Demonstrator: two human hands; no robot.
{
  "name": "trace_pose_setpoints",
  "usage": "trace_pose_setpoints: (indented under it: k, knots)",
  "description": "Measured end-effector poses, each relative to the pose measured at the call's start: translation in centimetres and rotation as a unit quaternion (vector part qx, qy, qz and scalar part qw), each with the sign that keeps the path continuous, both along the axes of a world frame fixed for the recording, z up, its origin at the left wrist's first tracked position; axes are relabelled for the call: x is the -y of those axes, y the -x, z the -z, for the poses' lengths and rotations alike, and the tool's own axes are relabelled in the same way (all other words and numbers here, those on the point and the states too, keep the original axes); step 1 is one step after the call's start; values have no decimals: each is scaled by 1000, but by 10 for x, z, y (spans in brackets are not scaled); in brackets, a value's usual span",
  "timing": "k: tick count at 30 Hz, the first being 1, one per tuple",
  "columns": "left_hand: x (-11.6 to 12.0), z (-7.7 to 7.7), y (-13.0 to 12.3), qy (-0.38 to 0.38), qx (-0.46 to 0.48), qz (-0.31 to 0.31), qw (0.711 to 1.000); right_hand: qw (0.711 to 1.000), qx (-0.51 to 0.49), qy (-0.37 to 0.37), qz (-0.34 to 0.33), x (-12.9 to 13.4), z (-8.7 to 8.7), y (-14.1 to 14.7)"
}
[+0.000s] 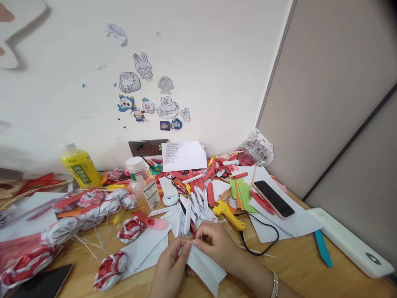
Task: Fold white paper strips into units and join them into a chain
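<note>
My left hand (173, 263) and my right hand (214, 244) meet near the front edge of the table, fingers pinched together on one end of a white sheet of paper (206, 268). The sheet has a crease and hangs down toward me between the hands. A bracelet circles my right wrist. Just beyond the hands lies a pile of folded white paper strips (187, 213). To the right of the pile rests a yellow hot glue gun (228, 214) with a black cord. Left of my hands are red-and-white paper roses (111, 269) and flat white sheets (145, 248).
A yellow drink bottle (81, 167) and a clear plastic jar (144, 184) stand at the back left. On the right lie a phone (274, 199), green paper (245, 194) and a long white device (350, 242). A dark tablet or phone (41, 283) is at lower left.
</note>
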State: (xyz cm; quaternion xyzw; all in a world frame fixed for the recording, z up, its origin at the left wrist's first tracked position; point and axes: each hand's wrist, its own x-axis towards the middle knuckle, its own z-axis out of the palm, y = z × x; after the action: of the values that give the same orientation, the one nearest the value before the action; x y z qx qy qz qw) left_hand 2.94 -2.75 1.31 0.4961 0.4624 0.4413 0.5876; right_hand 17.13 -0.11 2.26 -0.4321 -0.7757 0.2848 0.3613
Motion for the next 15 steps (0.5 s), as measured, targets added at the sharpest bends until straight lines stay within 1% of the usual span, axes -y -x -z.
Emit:
trace_pose_setpoints:
  k: [2,5,8,10,12,14,15]
  knots:
    - [0,-1,0,-2,-2,-5,1000,1000,8,-11,-3,0,-2,-1]
    - [-1,-1,1,-7,-10,-17,1000,999,14,-14,-25,0,-6,-6]
    - [-2,-1,2,-5,-33,-16,999,999,38,-16,-32,-2,-9,-9]
    - [-1,-2,2,-30,-83,-23,996,997,66,-30,-27,-2,-9,-10]
    - [1,-2,2,-78,-153,-30,985,993,95,-56,-27,-2,-9,-9]
    - [3,-3,2,-113,-213,-22,970,988,121,-91,-29,0,-8,-6]
    - [4,-3,2,-116,-232,-16,966,985,132,-109,-30,1,-7,-5]
